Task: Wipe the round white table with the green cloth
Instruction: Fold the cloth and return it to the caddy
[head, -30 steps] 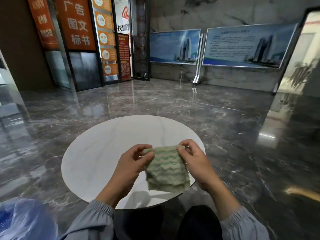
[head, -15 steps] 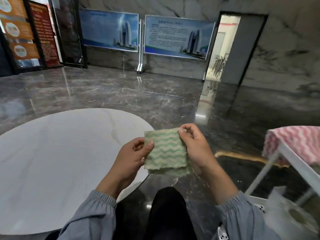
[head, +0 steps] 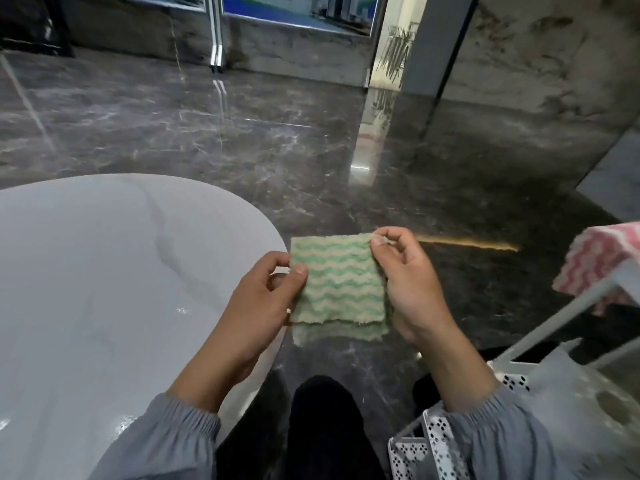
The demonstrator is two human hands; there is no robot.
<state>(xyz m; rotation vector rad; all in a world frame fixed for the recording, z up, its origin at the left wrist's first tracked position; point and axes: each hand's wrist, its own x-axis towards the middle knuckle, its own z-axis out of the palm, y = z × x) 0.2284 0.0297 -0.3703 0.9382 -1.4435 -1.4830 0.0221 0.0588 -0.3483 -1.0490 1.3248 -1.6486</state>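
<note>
A folded green cloth [head: 337,282] with pale wavy stripes hangs in the air between my hands, just right of the round white table [head: 104,289]. My left hand [head: 263,306] pinches the cloth's left edge with thumb and fingers, over the table's right rim. My right hand [head: 405,278] pinches the top right corner, over the dark floor. The cloth is folded in two, with a lower layer showing below the front one. It does not touch the table.
A white perforated rack [head: 450,448] stands at the lower right, with a pink and white striped cloth [head: 602,268] draped over its top rail. Dark polished marble floor [head: 277,140] lies beyond. Display boards and an open doorway [head: 391,46] are at the far wall.
The view has swung to the right, so the table now lies at the left and the rack has come in at the right. Both hands have kept hold of the cloth.
</note>
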